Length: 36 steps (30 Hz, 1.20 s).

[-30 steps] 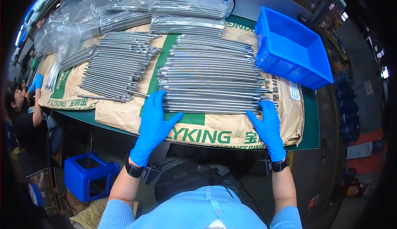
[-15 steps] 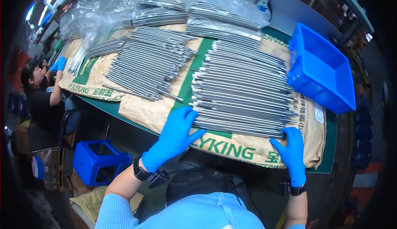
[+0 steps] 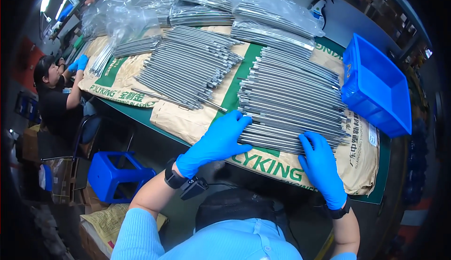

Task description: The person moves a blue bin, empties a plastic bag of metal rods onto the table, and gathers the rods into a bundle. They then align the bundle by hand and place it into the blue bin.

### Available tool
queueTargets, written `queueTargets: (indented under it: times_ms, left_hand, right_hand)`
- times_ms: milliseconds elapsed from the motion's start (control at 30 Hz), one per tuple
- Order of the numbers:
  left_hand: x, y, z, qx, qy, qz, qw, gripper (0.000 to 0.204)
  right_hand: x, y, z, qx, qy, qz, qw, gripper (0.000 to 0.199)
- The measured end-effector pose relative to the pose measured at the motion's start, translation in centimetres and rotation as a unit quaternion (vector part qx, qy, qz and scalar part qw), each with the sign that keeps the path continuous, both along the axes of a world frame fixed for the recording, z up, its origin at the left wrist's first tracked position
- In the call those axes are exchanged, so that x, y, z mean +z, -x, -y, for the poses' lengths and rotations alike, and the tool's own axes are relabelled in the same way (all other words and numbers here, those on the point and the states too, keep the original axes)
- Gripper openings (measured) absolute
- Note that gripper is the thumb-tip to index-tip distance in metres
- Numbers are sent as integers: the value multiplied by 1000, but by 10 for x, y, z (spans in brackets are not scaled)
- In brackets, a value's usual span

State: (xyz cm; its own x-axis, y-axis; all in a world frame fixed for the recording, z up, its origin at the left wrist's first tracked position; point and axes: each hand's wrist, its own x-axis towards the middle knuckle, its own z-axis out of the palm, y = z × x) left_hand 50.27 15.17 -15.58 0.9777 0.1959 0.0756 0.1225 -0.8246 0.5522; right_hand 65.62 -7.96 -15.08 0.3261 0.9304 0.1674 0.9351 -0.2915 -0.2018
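A wide layer of thin grey metal rods lies side by side on brown paper sacks with green print. My left hand, in a blue glove, is at the left ends of the nearest rods. Its thumb is spread from the fingers, and nothing shows in its grasp. My right hand, gloved too, rests its fingertips on the near rods, right of their middle, with fingers and thumb apart. A second pile of rods lies to the left, one stray rod jutting toward my left hand.
At the right stands a blue plastic bin. Plastic-wrapped rod bundles and a spray bottle are at the back. A co-worker in blue gloves sits at the far left. A blue stool stands beside the table.
My right hand has moved left, from the rods' right ends onto the near rods. My left hand stays by the left ends. The whole view has shifted slightly.
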Motion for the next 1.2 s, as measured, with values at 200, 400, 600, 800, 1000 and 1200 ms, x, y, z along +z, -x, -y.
queueTargets:
  times_ms: [200, 400, 600, 800, 1000, 1200]
  left_hand:
    - [-5, 1, 5, -44, -41, -26, 998, 54]
    - [-11, -4, 18, -88, -165, 6, 982, 27]
    - [20, -19, 19, -131, -274, 52, 951, 15]
    - [79, -40, 31, -154, -368, 75, 914, 15]
    - [135, -41, 54, -122, -271, 194, 935, 39]
    - [115, -45, 48, -69, 276, 182, 941, 55]
  right_hand:
    - [-2, 3, 2, -9, -8, 16, 1000, 49]
    - [-5, 5, 5, 0, -25, 38, 999, 52]
    - [1, 5, 9, -18, -76, 29, 997, 52]
    - [-14, -16, 10, -53, -130, 19, 990, 44]
    - [-6, -32, 24, -79, -241, -74, 964, 31]
    - [34, -42, 45, -137, -289, -202, 926, 22]
